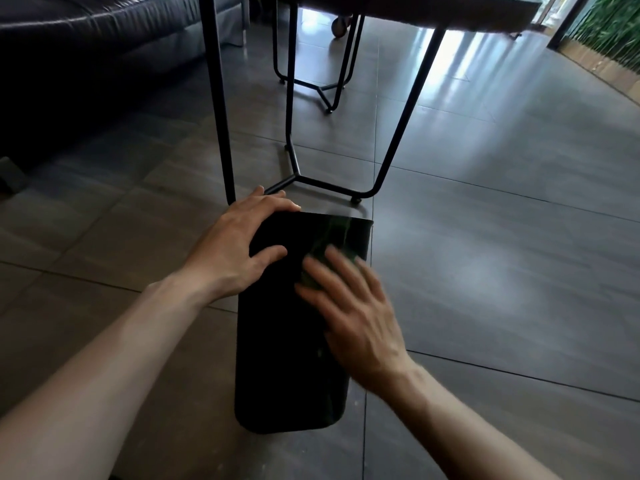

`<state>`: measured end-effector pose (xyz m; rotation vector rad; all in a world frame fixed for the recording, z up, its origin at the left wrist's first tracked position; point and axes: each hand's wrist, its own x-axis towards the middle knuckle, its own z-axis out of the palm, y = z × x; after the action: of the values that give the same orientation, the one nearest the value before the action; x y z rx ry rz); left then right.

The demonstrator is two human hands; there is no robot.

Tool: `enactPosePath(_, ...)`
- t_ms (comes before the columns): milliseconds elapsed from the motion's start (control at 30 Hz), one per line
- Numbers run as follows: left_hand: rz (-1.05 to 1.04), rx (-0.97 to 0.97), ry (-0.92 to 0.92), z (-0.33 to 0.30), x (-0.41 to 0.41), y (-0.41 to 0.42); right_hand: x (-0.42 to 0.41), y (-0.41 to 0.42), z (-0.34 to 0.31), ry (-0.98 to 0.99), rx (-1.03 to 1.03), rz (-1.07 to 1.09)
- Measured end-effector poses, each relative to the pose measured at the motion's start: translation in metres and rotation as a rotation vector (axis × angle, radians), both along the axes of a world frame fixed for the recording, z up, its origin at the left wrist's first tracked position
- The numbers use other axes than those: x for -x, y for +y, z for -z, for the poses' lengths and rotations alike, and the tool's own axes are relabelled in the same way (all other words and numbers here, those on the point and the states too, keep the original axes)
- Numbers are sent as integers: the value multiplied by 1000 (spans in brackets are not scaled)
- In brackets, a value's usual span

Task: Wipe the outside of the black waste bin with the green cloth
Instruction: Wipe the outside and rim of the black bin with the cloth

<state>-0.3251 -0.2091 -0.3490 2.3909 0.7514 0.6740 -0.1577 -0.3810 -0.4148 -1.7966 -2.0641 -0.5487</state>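
Note:
The black waste bin (280, 358) lies on its side on the grey tiled floor, its far end pointing toward the table legs. My left hand (239, 244) grips the bin's upper left edge near that far end. My right hand (353, 317) lies flat and blurred on the bin's upper face. It presses the green cloth (311, 275) against the bin. Only a small dark green patch of cloth shows under the fingers. A greenish sheen shows on the bin surface just beyond the fingertips.
Black metal table legs (294, 157) with a floor-level frame stand just beyond the bin, close to my left fingers. A dark leather sofa (86, 64) fills the upper left. A second table frame (325, 91) stands further back. Green plants (609, 26) line the far right.

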Motion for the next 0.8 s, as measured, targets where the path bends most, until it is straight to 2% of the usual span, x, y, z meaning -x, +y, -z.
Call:
enactPosePath(133, -1, 19, -7, -1, 1, 0, 19, -63, 54, -377, 213, -249)
enactPosePath(200, 34, 10, -13, -1, -2, -4, 14, -68, 54, -433, 246, -246)
enactPosePath(233, 44, 2, -15, -1, -4, -5, 11, -59, 45, -368, 183, -213)
enactPosePath(333, 53, -27, -9, -2, -10, -6, 0, -12, 2, -16, -46, -16)
enactPosePath(433, 32, -23, 1, -2, -10, -5, -3, 18, -29, 167, -25, 66)
enactPosePath(533, 13, -22, 0, -2, -8, -4, 4, 15, -23, 185, 27, 51)
enactPosePath(633, 13, -24, 11, -1, -7, -2, 22, -13, 11, 39, 131, -71)
enactPosePath(700, 3, -5, 8, -2, -6, -2, 28, -44, 44, -204, 231, -231)
enactPosePath(767, 13, 10, 7, -2, -5, -4, 26, -67, 69, -432, 200, -366)
enactPosePath(800, 23, 13, 5, -3, -6, -5, 20, -69, 73, -467, 162, -399)
